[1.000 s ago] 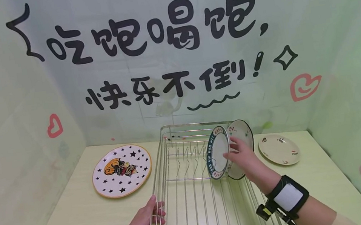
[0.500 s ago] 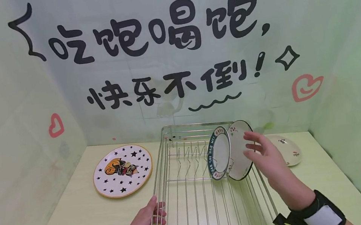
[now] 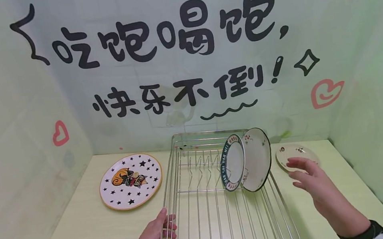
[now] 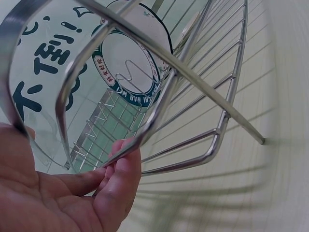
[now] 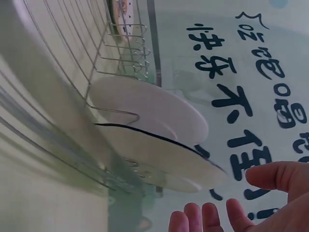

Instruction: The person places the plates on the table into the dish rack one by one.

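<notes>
A metal wire dish rack point(image 3: 211, 132) stands in the middle of the table. My left hand point(image 3: 152, 235) holds its left side, with fingers curled around a wire bar in the left wrist view. Two plates stand on edge in the rack's right part: a blue-rimmed plate with lettering point(image 3: 233, 163) and, to its right, a larger white plate with a dark rim point(image 3: 260, 159). My right hand point(image 3: 318, 185) hovers right of the rack, fingers spread and holding nothing. It partly covers a small cream plate point(image 3: 286, 151) lying on the table.
A large white plate with stars and a cartoon figure point(image 3: 130, 182) lies flat left of the rack. Wire dividers point(image 3: 198, 171) line the rack's back left. A printed cloth backdrop point(image 3: 184, 68) encloses the table point(image 3: 79, 235) at the back and sides.
My right hand has left the blue-rimmed plate and moved right, past the dark-rimmed plate, to the small cream plate. Both racked plates stay upright. My left hand keeps its place on the rack.
</notes>
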`<state>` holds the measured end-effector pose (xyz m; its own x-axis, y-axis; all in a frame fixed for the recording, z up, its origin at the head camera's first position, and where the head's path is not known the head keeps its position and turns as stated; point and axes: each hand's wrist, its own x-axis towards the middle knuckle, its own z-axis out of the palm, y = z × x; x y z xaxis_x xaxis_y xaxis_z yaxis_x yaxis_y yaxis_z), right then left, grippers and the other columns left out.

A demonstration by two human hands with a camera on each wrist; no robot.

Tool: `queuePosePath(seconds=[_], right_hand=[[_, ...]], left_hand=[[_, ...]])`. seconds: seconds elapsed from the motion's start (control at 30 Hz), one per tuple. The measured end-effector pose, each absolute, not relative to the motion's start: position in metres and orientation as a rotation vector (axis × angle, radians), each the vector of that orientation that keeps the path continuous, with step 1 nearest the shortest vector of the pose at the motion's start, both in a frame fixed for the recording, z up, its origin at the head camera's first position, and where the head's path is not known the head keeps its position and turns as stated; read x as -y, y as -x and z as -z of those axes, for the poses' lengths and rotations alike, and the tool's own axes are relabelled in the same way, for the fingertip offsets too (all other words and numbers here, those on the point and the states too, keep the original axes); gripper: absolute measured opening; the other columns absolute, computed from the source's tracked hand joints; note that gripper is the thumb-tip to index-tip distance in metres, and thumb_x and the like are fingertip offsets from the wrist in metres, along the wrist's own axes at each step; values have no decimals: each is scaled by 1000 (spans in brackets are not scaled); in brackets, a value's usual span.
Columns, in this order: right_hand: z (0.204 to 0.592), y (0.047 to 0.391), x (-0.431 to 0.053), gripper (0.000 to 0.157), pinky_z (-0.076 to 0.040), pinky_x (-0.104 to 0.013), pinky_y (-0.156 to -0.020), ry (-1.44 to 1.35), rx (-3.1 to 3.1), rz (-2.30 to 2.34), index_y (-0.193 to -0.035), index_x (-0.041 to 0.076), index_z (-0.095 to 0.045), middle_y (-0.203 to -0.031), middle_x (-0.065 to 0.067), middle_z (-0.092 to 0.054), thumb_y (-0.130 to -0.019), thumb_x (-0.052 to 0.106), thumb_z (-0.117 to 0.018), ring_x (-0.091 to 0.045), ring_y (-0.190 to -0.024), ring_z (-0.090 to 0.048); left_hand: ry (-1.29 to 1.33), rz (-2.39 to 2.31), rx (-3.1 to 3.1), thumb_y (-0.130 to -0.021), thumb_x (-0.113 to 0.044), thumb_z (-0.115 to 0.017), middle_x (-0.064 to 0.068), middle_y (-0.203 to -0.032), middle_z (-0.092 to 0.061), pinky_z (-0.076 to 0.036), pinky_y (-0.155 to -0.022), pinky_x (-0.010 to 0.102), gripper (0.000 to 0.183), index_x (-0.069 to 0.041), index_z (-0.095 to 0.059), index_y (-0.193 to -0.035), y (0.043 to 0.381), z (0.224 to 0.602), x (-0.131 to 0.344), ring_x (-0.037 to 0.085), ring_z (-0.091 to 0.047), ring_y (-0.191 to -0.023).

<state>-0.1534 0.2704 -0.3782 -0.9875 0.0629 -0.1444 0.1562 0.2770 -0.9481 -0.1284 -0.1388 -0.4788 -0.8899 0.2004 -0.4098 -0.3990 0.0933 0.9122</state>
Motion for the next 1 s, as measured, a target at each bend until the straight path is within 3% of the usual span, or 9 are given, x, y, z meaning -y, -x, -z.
queuePosePath(seconds=[0.2, 0.3, 0.4, 0.57, 0.73, 0.87, 1.0], right_hand=[[410, 150, -278, 52, -46, -31, -89, -270, -2265, 1687, -142, 0, -24, -137, -15, -41, -99, 21, -44, -5, -103, -53], [423, 148, -278, 54, -45, -36, -91, -289, -2209, 1661, -144, 0, -25, -143, -22, -34, -100, 27, -42, -18, -113, -51], [435, 147, -278, 58, -44, -40, -91, -307, -2155, 1634, -144, 0, -25, -144, -22, -33, -99, 33, -43, -28, -120, -47], [456, 144, -276, 67, -46, -40, -87, -280, -2057, 1613, -142, -4, -26, -141, -25, -36, -97, 43, -43, -34, -122, -47], [470, 141, -278, 77, -46, -44, -95, -161, -1894, 1663, -145, -7, -17, -147, -34, -25, -98, 51, -35, -40, -128, -41], [474, 141, -280, 76, -46, -43, -98, -120, -1793, 1720, -145, -8, -17, -141, -33, -32, -99, 49, -35, -33, -121, -48], [475, 142, -281, 68, -48, -40, -97, -131, -1703, 1788, -140, -7, -25, -127, -19, -46, -99, 44, -39, -22, -110, -54]], left_hand=[[237, -1835, -1964, -94, -64, -31, 7, -94, -54, -57, -66, 37, 83, 10, -44, -130, 129, 479, 138, 17, -55, -77], [249, -1825, -1973, -96, -61, -30, 8, -95, -54, -57, -65, 37, 80, 10, -44, -130, 129, 478, 137, 17, -55, -77], [249, -1823, -1978, -96, -61, -30, 8, -95, -54, -57, -65, 37, 80, 10, -44, -130, 129, 479, 136, 18, -56, -77], [246, -1829, -1984, -95, -63, -30, 9, -97, -54, -57, -66, 37, 82, 10, -44, -130, 128, 481, 137, 18, -56, -77], [247, -1835, -1984, -87, -73, -34, 9, -96, -54, -57, -66, 37, 92, 9, -45, -130, 128, 484, 137, 18, -55, -77], [239, -1842, -1978, -88, -72, -33, 8, -95, -54, -57, -65, 37, 91, 9, -45, -129, 129, 485, 137, 17, -55, -77], [219, -1850, -1970, -92, -67, -31, 8, -94, -54, -57, -65, 37, 86, 10, -45, -130, 128, 485, 137, 16, -54, -76]])
